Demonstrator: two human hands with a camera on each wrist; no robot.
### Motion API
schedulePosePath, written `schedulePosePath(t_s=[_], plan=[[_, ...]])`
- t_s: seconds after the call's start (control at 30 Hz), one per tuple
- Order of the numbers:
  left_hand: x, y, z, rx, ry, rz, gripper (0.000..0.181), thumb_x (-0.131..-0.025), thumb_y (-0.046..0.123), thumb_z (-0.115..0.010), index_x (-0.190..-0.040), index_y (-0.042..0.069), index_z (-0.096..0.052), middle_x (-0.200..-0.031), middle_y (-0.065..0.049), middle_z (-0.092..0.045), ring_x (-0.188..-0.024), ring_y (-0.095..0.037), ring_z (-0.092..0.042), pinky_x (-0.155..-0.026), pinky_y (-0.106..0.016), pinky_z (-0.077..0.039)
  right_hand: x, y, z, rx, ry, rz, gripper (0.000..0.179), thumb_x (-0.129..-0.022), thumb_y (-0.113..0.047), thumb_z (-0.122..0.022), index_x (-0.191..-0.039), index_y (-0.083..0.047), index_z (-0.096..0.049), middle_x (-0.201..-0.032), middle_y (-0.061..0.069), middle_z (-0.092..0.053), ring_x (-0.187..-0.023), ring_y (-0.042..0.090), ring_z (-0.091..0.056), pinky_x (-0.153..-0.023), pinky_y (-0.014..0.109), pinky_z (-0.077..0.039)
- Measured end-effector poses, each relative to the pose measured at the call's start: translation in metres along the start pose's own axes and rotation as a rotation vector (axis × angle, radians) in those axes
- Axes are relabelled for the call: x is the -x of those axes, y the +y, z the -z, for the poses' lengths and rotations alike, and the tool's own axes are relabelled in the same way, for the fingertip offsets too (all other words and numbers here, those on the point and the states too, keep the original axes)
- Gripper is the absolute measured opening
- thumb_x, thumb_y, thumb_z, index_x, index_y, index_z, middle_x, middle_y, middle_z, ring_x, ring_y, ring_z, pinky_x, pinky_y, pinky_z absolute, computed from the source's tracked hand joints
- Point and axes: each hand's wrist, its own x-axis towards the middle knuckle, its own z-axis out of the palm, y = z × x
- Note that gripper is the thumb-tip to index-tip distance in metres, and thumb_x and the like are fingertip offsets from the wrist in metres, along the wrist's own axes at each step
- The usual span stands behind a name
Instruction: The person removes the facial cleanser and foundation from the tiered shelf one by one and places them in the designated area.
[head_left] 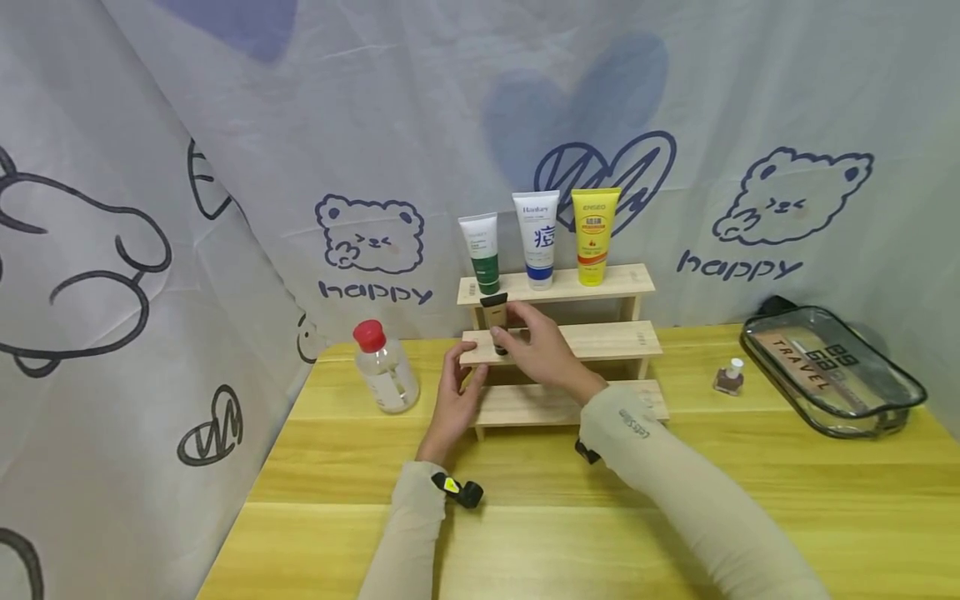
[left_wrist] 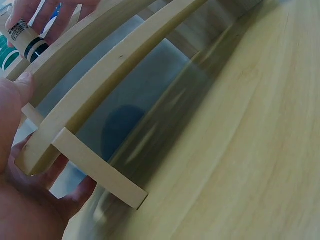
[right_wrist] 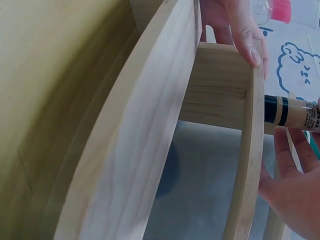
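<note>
"Tan tube (head_left: 495,315): where is it?"

"Upright at the middle tier (head_left: 615,337) of the wooden rack (head_left: 570,404), close to that tier's left end, black crimped end up and black cap down. In the head view the cap looks to be on the board or just above it; I can't tell whether it touches."

"How far along would you call this?"

"Partway, I'd judge. The top tier (head_left: 633,279) carries three tubes on their caps: a green-and-white tube (head_left: 480,250) near its left end, a white-and-blue tube (head_left: 537,237) around the middle, and a yellow tube (head_left: 595,237) further right. The tan one is not let go of yet, so that part seems left."

"And off the rack?"

"A red-capped bottle (head_left: 386,375) stands near the back left corner of the tabletop (head_left: 525,533). Right of the rack, toward the back edge, there's a nail polish bottle (head_left: 729,379), and a clear pouch (head_left: 832,371) lies near the back right corner. Whether any of those belongs on a tier, I can't say."

"What about the hands?"

"The right hand (head_left: 543,354) is closed to about the tube's width, pinching it between thumb and fingers. The left hand (head_left: 453,408) grips the left end of the middle tier, thumb at the front edge and fingers curled round the end."
</note>
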Motion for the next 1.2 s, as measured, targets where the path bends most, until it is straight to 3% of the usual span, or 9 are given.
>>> schedulePosePath(t_s=[0.23,0.43,0.6,0.73,0.93,1.2], plan=[[0.001,0.0,0.001,0.008,-0.011,-0.006,0.043,-0.115,0.012,-0.056,-0.155,0.011,-0.04,-0.169,-0.016,-0.042,-0.144,-0.046,-0.055,-0.116,-0.047,-0.047,0.009,-0.002,0.005,-0.048,0.011,0.016,0.019,-0.111,-0.016,-0.065,-0.127,-0.006,-0.062,-0.132,0.018,-0.07,-0.132,0.034,-0.066,-0.117,0.05,-0.054],[0.001,0.0,0.001,-0.003,-0.019,-0.018,0.044,-0.114,0.011,-0.057,-0.155,0.01,-0.041,-0.171,-0.016,-0.04,-0.142,-0.046,-0.057,-0.116,-0.044,-0.046,0.021,-0.009,0.016,-0.02,0.014,0.036,0.015,-0.112,-0.017,-0.064,-0.122,-0.006,-0.063,-0.13,0.018,-0.072,-0.131,0.035,-0.067,-0.11,0.052,-0.059],[0.001,0.001,0.003,-0.005,-0.028,-0.009,0.044,-0.114,0.012,-0.057,-0.156,0.011,-0.041,-0.174,-0.015,-0.038,-0.145,-0.046,-0.056,-0.12,-0.049,-0.044,0.031,-0.013,0.025,0.025,0.016,0.108,0.014,-0.11,-0.019,-0.068,-0.119,-0.008,-0.066,-0.121,0.015,-0.077,-0.123,0.035,-0.073,-0.103,0.053,-0.061],[0.002,0.0,0.005,-0.001,-0.034,0.002,0.045,-0.115,0.013,-0.056,-0.157,0.012,-0.041,-0.175,-0.014,-0.036,-0.146,-0.045,-0.055,-0.119,-0.046,-0.045,0.039,-0.015,0.031,0.011,0.013,0.144,0.014,-0.109,-0.019,-0.069,-0.119,-0.008,-0.068,-0.117,0.012,-0.078,-0.118,0.032,-0.075,-0.102,0.051,-0.06],[0.002,-0.001,0.009,0.007,-0.054,0.008,0.045,-0.115,0.011,-0.054,-0.158,0.012,-0.039,-0.179,-0.013,-0.029,-0.144,-0.044,-0.056,-0.115,-0.038,-0.047,0.052,-0.019,0.043,-0.002,0.036,0.131,0.019,-0.109,-0.019,-0.069,-0.124,-0.006,-0.068,-0.117,0.013,-0.078,-0.114,0.029,-0.075,-0.102,0.051,-0.06],[0.002,-0.001,0.008,0.014,-0.057,0.004,0.045,-0.115,0.01,-0.054,-0.157,0.011,-0.04,-0.179,-0.013,-0.028,-0.147,-0.044,-0.052,-0.119,-0.042,-0.045,0.068,-0.011,0.062,-0.003,0.068,0.072,0.023,-0.111,-0.023,-0.068,-0.128,-0.008,-0.068,-0.123,0.015,-0.078,-0.12,0.033,-0.074,-0.098,0.042,-0.063]])
